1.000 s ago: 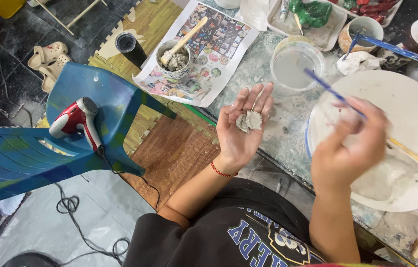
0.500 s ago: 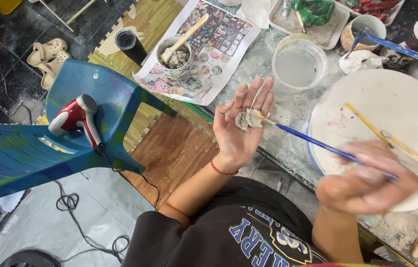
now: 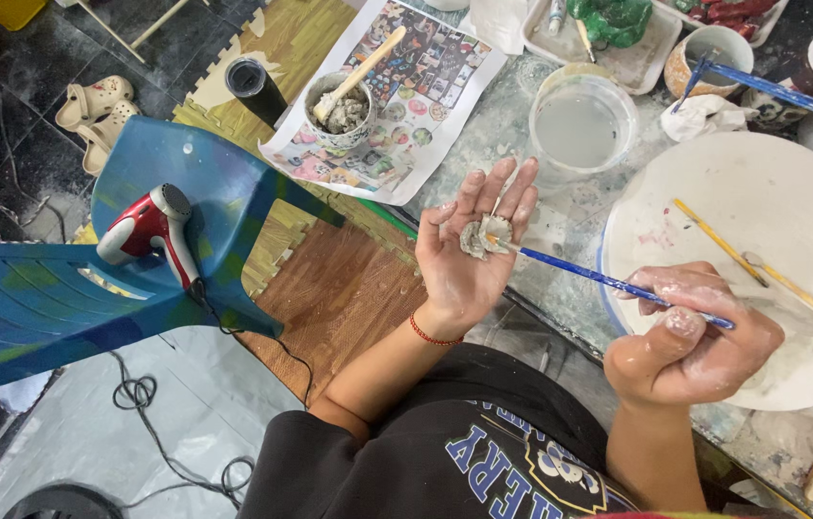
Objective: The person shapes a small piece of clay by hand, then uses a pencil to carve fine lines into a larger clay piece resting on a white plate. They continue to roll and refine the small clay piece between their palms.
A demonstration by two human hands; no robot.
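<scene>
Whereas the brush stood up over the white board a second ago, its tip now rests on the clay piece (image 3: pixel 483 237), and this single head view shows the change plainly. The left hand (image 3: pixel 469 250) lies open, palm up and fingers spread wide, with the small grey piece cupped at the base of the fingers; it has barely shifted. The right hand (image 3: pixel 690 336), smeared white, is closed around the blue brush (image 3: pixel 608 282) near its rear end, having dropped from above the board (image 3: pixel 762 202) to that board's near edge. So the work has gone from loading the brush to touching up the piece, by my judgement.

Taking the piece as landmark: the cup of cloudy water (image 3: pixel 581 125) stands just beyond it on the counter (image 3: pixel 512 125), the board with two yellow sticks (image 3: pixel 719 240) lies to its right, the bowl of grey clay (image 3: pixel 342 111) on a printed sheet sits beyond and to its left, and the blue chair (image 3: pixel 185 221) bearing a red hairdryer (image 3: pixel 151 226) is well off to its left.
</scene>
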